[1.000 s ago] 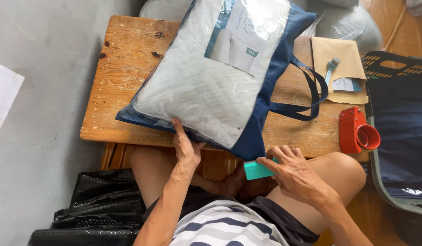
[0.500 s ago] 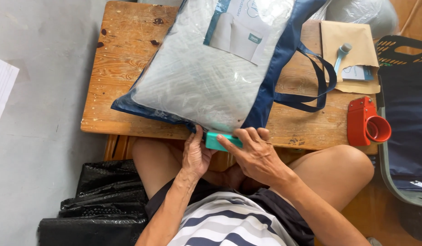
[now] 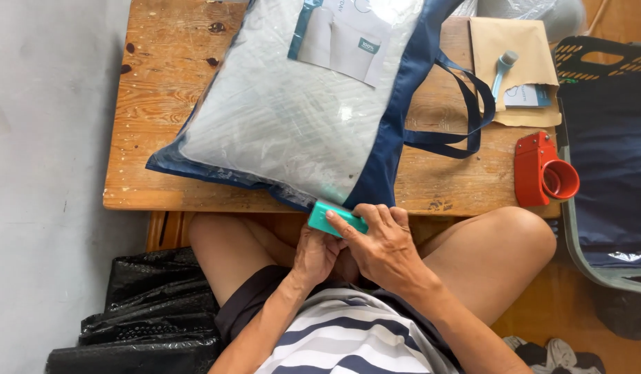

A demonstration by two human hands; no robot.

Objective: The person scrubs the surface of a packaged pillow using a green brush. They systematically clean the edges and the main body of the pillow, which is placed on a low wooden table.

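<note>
Both hands closed together on a small teal block at the table's near edge.

The left hand point(image 3: 315, 251) and right hand point(image 3: 380, 244) clamp the teal block point(image 3: 332, 218), which sits just under the lower corner of the clear bag point(image 3: 292, 131) at 6 o'clock of the table point(image 3: 161, 90). The block looks rigid, light and smooth; a pinch across its long sides seems the safest hold. The bag, navy-trimmed with loop handles, holds a soft white quilted pad and looks bulky but light. A white card insert with a teal stripe lies at its 12 o'clock. At 2 o'clock lies a tan envelope point(image 3: 509, 55) bearing a white label; at 3 o'clock a red tape dispenser point(image 3: 542, 173).
</note>
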